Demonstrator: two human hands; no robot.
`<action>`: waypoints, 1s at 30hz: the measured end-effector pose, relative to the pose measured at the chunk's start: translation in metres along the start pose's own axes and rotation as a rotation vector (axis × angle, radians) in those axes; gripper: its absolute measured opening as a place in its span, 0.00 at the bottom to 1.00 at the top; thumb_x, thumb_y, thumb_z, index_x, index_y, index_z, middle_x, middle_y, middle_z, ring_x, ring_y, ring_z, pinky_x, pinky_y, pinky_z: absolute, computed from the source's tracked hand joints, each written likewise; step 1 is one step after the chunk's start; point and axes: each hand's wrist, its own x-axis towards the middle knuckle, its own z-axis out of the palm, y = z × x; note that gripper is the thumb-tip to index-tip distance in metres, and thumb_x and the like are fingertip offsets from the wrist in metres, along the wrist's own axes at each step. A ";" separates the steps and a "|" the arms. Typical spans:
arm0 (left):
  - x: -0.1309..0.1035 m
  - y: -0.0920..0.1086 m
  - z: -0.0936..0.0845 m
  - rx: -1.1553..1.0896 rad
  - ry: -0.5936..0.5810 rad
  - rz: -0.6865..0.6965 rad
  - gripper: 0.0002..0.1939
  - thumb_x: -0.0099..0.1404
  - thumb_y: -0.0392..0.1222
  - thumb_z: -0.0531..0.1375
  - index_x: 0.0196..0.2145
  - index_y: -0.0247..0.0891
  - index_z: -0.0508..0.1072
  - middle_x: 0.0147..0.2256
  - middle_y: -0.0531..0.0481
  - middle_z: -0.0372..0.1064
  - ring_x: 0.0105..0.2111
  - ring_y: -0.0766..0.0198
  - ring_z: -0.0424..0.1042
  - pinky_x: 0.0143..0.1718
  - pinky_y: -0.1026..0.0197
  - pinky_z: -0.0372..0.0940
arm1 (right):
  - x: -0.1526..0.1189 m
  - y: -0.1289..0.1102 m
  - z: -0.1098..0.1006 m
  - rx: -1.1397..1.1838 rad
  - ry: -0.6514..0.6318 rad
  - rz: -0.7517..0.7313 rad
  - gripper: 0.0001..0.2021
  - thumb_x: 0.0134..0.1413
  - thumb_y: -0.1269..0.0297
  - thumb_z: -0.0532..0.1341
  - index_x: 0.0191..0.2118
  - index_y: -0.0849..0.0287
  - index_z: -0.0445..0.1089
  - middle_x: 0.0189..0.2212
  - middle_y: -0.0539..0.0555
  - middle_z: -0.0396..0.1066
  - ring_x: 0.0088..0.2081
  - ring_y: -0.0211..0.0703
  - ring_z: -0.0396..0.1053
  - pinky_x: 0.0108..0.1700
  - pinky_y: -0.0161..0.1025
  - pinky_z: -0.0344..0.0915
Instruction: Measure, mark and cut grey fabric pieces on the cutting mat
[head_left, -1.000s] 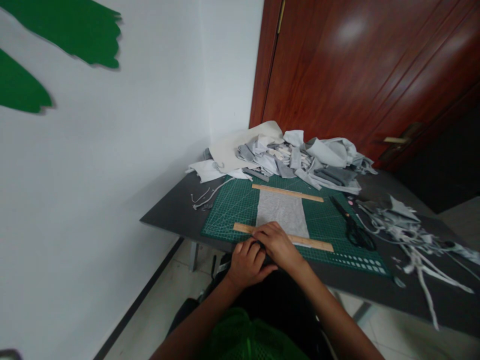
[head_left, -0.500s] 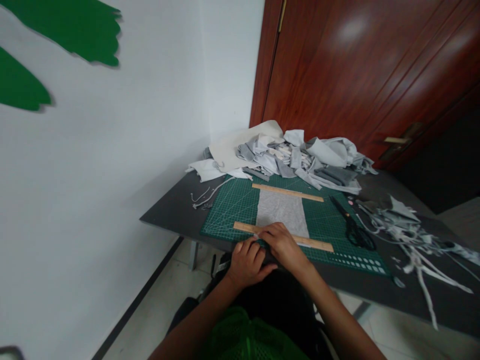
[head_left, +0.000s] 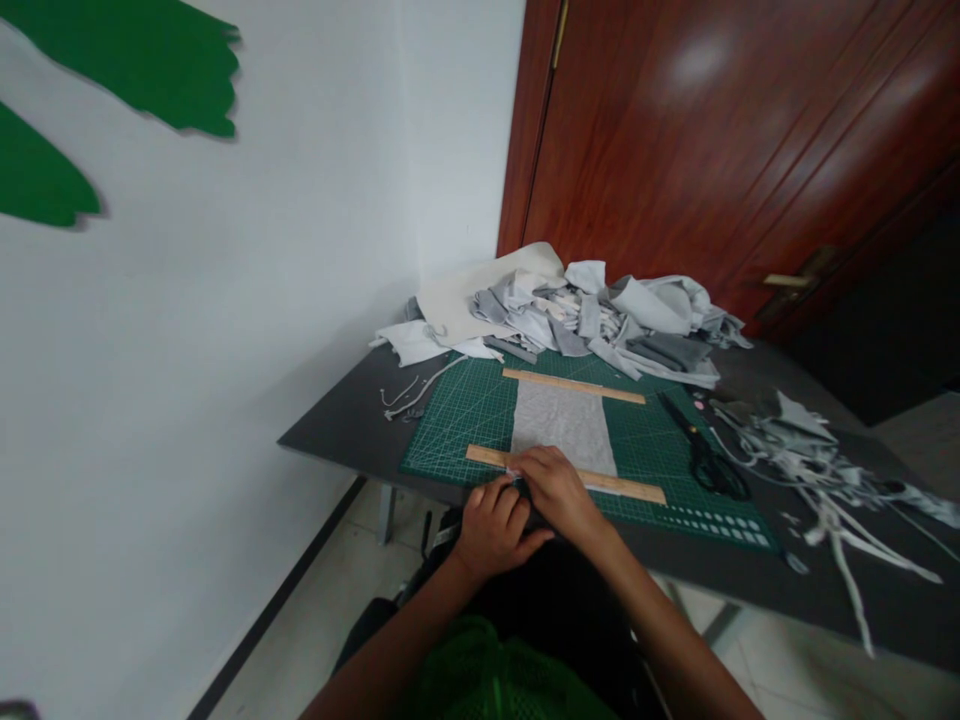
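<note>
A light grey cloth [head_left: 562, 420] lies on a green cutting mat [head_left: 465, 415]. One wooden ruler [head_left: 630, 488] lies along the cloth's near edge, and another wooden ruler [head_left: 574, 385] lies across its far edge. At the near left corner, my right hand [head_left: 556, 492] pinches the cloth's edge beside the ruler, fingers bent and the thumb hidden. My left hand [head_left: 491, 525] rests at the table's front edge, its forefinger touching the same small tuft of cloth. Its thumb sticks out to the right, away from the fingers.
Black-handled scissors [head_left: 712, 465] lie on the mat's right side. Fabric scraps [head_left: 540, 310] are heaped at the back against the wooden door [head_left: 675, 150]. Tangled strips and cords [head_left: 810, 460] cover the right of the dark table [head_left: 337, 425]. A white wall [head_left: 300, 250] stands at the left.
The fingertips of my right hand have shifted slightly at the cloth's corner, baring a little more of the tuft. My left hand, the rulers and the cloth stay in place.
</note>
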 end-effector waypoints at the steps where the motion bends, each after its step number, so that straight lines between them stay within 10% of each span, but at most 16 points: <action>1: -0.001 0.000 0.001 0.001 -0.001 0.002 0.24 0.72 0.61 0.55 0.37 0.35 0.76 0.37 0.40 0.76 0.47 0.47 0.75 0.43 0.49 0.62 | 0.001 0.000 0.001 -0.002 -0.001 0.003 0.14 0.63 0.79 0.55 0.45 0.58 0.75 0.39 0.57 0.76 0.43 0.49 0.71 0.48 0.46 0.65; 30: -0.001 0.000 -0.001 0.002 -0.033 -0.015 0.23 0.71 0.62 0.57 0.37 0.37 0.76 0.37 0.41 0.76 0.48 0.47 0.75 0.43 0.49 0.63 | -0.009 -0.004 -0.018 -0.092 -0.089 0.075 0.19 0.56 0.84 0.54 0.46 0.60 0.76 0.41 0.58 0.76 0.45 0.51 0.69 0.51 0.46 0.63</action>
